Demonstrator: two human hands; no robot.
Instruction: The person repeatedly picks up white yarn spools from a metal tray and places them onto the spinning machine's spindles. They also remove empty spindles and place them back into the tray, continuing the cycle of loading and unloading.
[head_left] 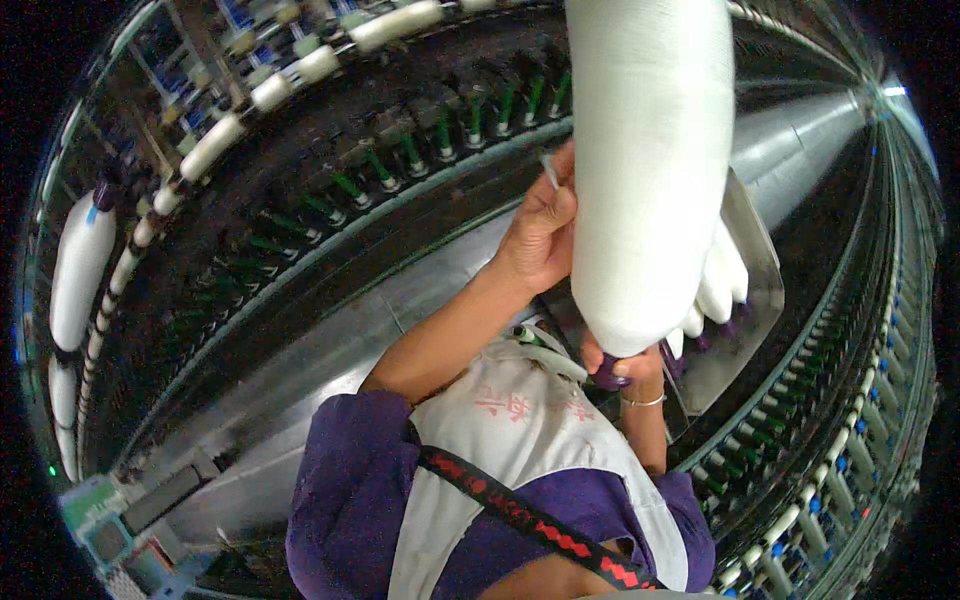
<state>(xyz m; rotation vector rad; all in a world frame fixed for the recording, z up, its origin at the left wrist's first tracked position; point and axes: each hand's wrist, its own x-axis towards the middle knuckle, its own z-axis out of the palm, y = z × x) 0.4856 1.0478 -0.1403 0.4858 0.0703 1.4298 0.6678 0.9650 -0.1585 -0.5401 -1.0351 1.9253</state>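
Observation:
A large white roving bobbin stands nearly upright in front of me, its upper end cut off by the picture's top edge. My right hand grips the purple tube end at its bottom. Beside the bobbin's left flank is my left hand, with a thin whitish strip between thumb and fingers. Whether this strip is loose roving I cannot tell. Some of the left fingers are hidden behind the bobbin.
To the right, a metal cart holds several more white roving bobbins with purple ends. Spinning frames with rows of green tubes line both sides of the aisle. Another full bobbin hangs at far left. The grey floor runs between the frames.

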